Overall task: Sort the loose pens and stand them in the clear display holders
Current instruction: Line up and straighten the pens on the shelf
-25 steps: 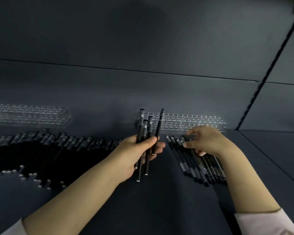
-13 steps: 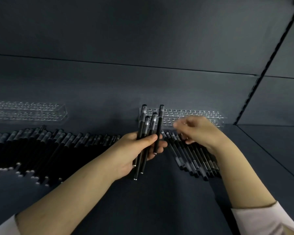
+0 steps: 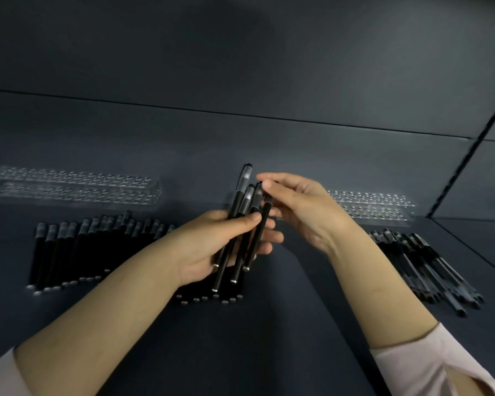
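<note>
At the centre of a dark table, my left hand grips a bundle of pens, fingers curled round the barrels and thumb across the front. The caps point toward 12 o'clock.

My right hand reaches in from 4 o'clock. Its thumb and forefinger are closed narrowly on the cap end of one pen in the bundle.

The table meets the wall along a seam from 9 to 2 o'clock. A second line, an edge or a panel seam, I cannot tell which, runs down toward 4 o'clock. Bare table lies open at 6 o'clock between my forearms, and also at 12 o'clock between the two holders.

Counted: four black pens in the bundle and two clear display holders. The left holder lies at 10 o'clock. The right holder is at 3 o'clock, partly hidden behind my right hand. There are two piles of loose pens, too many to count. The left pile lies at 9 o'clock and runs under my left forearm. The right pile lies at 4 o'clock.

A second ago my right hand rested on the right pile. Half a second ago it hovered just beside the bundle, and now it touches it. The bundle still numbers four. The left pile now sits nearer the centre of my view.
</note>
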Demonstrator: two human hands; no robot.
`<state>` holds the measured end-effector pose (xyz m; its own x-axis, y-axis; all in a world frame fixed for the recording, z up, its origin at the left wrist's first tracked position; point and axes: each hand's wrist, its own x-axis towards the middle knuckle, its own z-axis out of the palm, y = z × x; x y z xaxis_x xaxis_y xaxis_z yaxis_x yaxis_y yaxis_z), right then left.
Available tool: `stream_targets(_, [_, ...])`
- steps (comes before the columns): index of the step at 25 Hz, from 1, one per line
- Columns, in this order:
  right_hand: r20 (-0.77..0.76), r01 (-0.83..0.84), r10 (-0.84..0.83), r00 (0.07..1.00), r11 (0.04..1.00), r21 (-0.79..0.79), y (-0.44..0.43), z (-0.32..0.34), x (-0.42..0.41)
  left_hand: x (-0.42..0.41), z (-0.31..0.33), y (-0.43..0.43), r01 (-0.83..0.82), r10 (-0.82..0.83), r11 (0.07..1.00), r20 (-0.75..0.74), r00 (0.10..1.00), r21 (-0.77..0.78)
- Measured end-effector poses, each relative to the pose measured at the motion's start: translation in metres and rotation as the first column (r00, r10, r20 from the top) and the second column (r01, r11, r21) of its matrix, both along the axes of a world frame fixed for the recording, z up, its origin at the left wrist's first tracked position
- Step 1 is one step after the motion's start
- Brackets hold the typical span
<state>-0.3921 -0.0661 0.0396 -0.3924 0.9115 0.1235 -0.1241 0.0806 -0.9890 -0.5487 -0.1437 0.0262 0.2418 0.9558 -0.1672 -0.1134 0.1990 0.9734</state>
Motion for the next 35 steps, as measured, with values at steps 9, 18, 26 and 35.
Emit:
stream_targets(9, [0.163, 0.121, -0.122, 0.979, 0.992, 0.018, 0.002, -0.011, -0.076, -0.084, -0.004, -0.002, -0.349, 0.347, 0.937, 0.050, 0.936, 0.031])
stream_targets(18, [0.612, 0.074, -0.157, 0.775, 0.984, 0.160, -0.007, -0.030, -0.098, -0.122, -0.010, -0.006, -0.367, 0.363, 0.929, -0.078, 0.928, -0.049])
stream_targets(26, [0.708, 0.051, -0.236, 0.666, 0.961, 0.272, -0.007, -0.035, -0.090, -0.129, -0.017, -0.006, -0.350, 0.358, 0.930, -0.476, 0.803, 0.110])
stream_targets(35, [0.703, 0.020, -0.276, 0.655, 0.937, 0.349, -0.005, -0.038, -0.091, -0.126, -0.028, -0.007, -0.196, 0.334, 0.943, -0.747, 0.575, 0.270])
